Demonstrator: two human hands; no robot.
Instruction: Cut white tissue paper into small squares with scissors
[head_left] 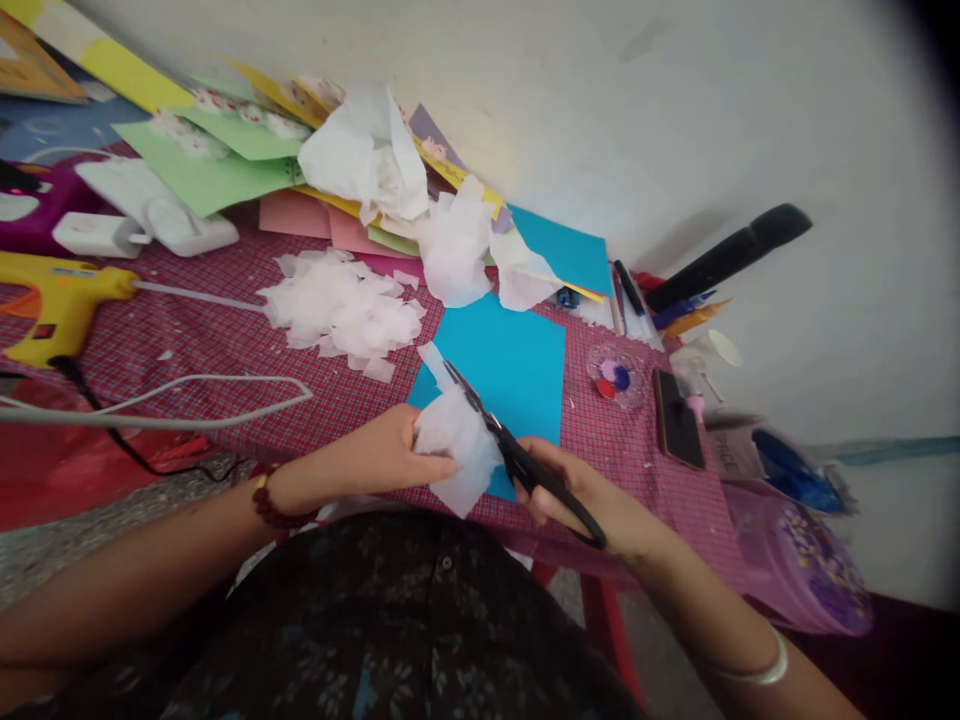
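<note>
My left hand (401,450) pinches a crumpled piece of thin white tissue paper (459,445) above the table's front edge. Black-handled scissors (536,470) are in my right hand (570,490), fingers wrapped round the handles. Their blades lie along the upper right side of the tissue paper, pointing up and left, beside a narrow strip at its far end. Beneath both hands is a sheet of blue paper (517,360), partly hidden by them. A heap of small cut white pieces (341,305) lies to the left of the blue sheet.
On the left are a yellow glue gun (67,300) and a looped white cable (187,400). Green cards (225,165) and large crumpled tissue sheets (367,160) line the wall. A small clear dish (615,375) and a phone (679,418) sit at right, near a purple tub (802,560).
</note>
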